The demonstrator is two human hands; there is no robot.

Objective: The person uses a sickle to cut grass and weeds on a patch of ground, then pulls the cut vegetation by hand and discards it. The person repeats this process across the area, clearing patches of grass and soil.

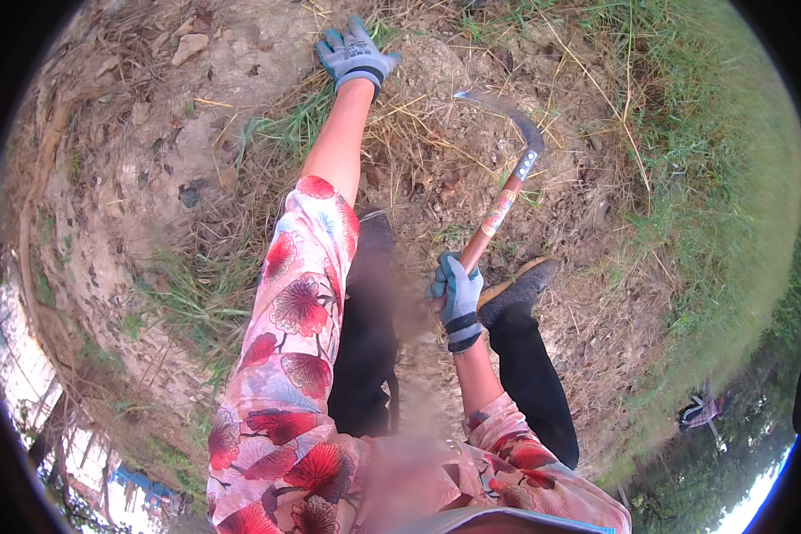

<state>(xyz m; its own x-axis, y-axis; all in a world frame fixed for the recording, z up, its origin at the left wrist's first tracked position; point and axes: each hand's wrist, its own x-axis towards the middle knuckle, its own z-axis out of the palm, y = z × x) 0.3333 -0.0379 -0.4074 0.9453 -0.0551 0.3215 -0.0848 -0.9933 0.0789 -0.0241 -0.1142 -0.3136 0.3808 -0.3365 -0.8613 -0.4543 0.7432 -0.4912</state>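
My right hand, in a grey and teal work glove, grips the wooden handle of a sickle. Its curved dark blade points up and to the left, above the bare soil, with a bright tip. My left hand, gloved the same way, reaches far forward with its fingers spread and its back towards me. It is over or on the dirt; whether the palm touches cannot be told. A tuft of green grass lies under and beside that wrist. Dry straw is strewn between the hand and the blade.
My two shoes stand on the soil, the right one close below the sickle handle. Dense green grass grows along the right. Another grass clump is at left. A stone lies upper left. A person is far off, lower right.
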